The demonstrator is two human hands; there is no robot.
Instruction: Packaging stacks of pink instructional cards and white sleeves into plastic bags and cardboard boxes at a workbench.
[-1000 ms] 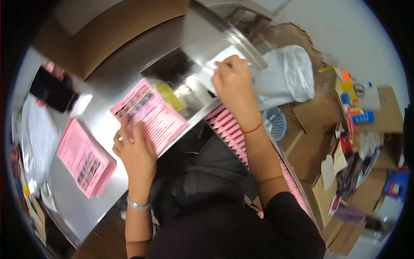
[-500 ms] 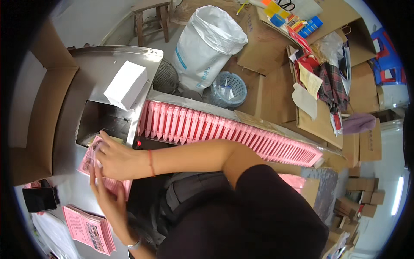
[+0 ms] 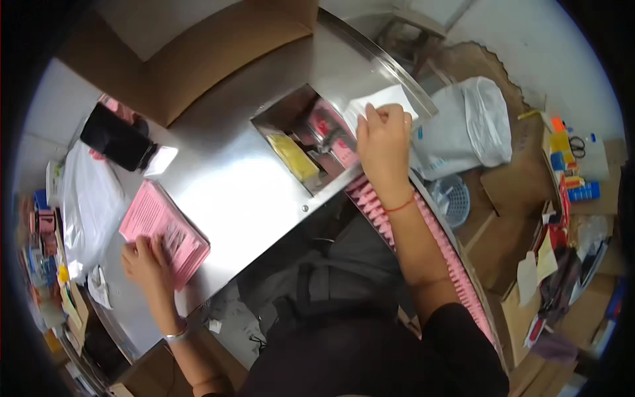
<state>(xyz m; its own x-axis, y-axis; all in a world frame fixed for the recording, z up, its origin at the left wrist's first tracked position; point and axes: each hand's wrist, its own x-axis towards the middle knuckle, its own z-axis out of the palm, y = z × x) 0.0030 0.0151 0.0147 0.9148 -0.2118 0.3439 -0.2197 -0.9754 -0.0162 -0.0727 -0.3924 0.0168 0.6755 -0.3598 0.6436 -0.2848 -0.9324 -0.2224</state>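
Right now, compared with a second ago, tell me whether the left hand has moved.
Yes: the left hand moved leftward, away from the table opening, to the pink stack.

The bench [image 3: 231,205] is smooth, shiny metal; on it, a paper stack [image 3: 162,215]; right of the bench, a glossy plastic sack [image 3: 486,126].

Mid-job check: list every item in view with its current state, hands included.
Left hand: fingers bent, at the pink stack's edge
Right hand: fingers bent, on the white stack
Pink stack: piled flat, printed side up
White stack: partly covered by right hand
Table recess: open, yellow item inside
Pink row: closely packed, partly hidden by forearm
Black device: screen dark
Blue basket: open-topped
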